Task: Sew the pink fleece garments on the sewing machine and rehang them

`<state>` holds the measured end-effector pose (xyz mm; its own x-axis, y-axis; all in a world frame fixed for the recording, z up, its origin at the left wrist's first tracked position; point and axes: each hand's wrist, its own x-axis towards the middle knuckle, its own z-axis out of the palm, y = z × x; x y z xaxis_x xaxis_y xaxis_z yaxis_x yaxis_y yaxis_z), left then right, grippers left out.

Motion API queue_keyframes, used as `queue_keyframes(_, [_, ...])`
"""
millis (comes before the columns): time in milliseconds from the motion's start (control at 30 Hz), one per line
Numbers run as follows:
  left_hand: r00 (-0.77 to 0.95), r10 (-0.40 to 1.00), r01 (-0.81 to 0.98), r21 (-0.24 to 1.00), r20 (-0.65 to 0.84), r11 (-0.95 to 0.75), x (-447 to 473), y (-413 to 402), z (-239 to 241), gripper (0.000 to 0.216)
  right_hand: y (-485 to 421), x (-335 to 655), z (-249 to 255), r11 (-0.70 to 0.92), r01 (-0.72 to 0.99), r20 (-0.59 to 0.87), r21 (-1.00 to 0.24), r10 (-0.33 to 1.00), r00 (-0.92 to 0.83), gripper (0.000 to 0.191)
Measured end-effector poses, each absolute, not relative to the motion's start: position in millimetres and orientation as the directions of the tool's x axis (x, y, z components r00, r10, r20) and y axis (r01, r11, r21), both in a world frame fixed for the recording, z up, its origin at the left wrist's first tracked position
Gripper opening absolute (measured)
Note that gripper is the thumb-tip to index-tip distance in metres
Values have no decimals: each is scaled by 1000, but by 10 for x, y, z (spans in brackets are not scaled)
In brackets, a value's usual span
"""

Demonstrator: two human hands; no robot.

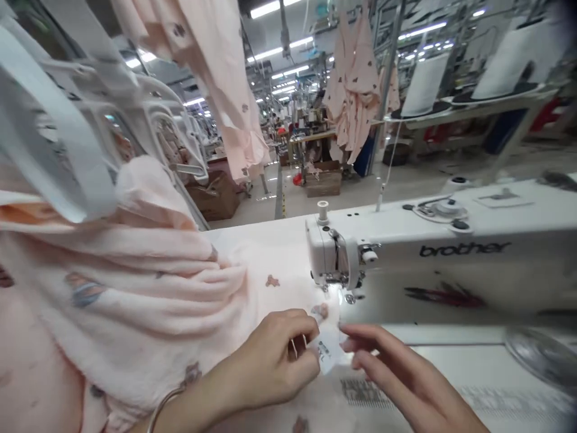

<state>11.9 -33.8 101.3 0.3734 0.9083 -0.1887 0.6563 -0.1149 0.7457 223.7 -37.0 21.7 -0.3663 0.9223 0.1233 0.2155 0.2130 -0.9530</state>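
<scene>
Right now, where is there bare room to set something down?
The table shows bare between the right hand and the metal disc, in front of the machine. It is crowded leftward, where pink cloth spreads, and around the label, with the left hand beside it.

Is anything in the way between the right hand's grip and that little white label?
Nothing visible is. The right hand's grip is just right of the white label in this view, with no object in between. The left hand's grip is at the label's left side, not between them.
</scene>
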Motion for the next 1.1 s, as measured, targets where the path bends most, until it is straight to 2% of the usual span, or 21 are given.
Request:
queue_keyframes(67, [402, 899, 686, 707, -173, -170, 129, -359, 987, 13, -287, 2093, 381, 59, 99, 7, -993, 888, -461, 24])
queue_keyframes(167, [344, 915, 647, 759, -210, -69, 105, -352, 934, 13, -249, 1905, 421, -75, -1, -65, -997, 882, -466, 30])
queue_keyframes(267, [245, 925, 424, 890, -292, 169, 74, -345, 850, 20, -284, 1831, 353, -73, -5, -65, -997, 922, -381, 32])
queue_keyframes(367, [208, 899, 202, 916, -385, 345, 71, -333, 769, 30, -315, 1829, 303, -65, 4, -62, -998, 935, -349, 32])
queue_keyframes(567, [216, 879, 159, 904, -424, 397, 88, -327, 697, 30, -322, 1861, 311, -87, 18, -88, -996, 934, -347, 30])
queue_keyframes(667, [176, 893, 255, 895, -414, 365, 50, -289, 818, 28, -347, 1873, 200, 19, 118, -17, -993, 954, -298, 27])
queue_keyframes(733, [115, 942, 456, 859, -316, 233, 33, -213, 955, 25, -402, 1861, 26, 232, 278, 163, -932, 954, -250, 21])
queue_keyframes(800, [109, 978, 697, 715, -176, 51, 54, -87, 1045, 21, -488, 1842, -212, 480, 461, 407, -746, 877, -256, 19])
queue_keyframes(867, [175, 979, 839, 536, -109, -91, 108, 75, 1001, 19, -585, 1846, -456, 622, 590, 561, -515, 765, -316, 21])
queue_keyframes(900, [211, 971, 868, 479, -110, -135, 134, 162, 917, 18, -625, 1866, -560, 647, 629, 592, -431, 729, -344, 22])
queue_keyframes(967, [262, 956, 884, 429, -129, -184, 153, 320, 662, 15, -671, 1942, -695, 662, 663, 602, -351, 701, -382, 21])
queue_keyframes(1033, [282, 948, 884, 424, -145, -198, 105, 429, 386, 11, -655, 2034, -726, 679, 649, 586, -343, 695, -417, 16])
queue_keyframes(1100, [298, 943, 874, 439, -149, -207, 15, 472, 202, 10, -586, 2089, -675, 684, 617, 554, -389, 709, -437, 9])
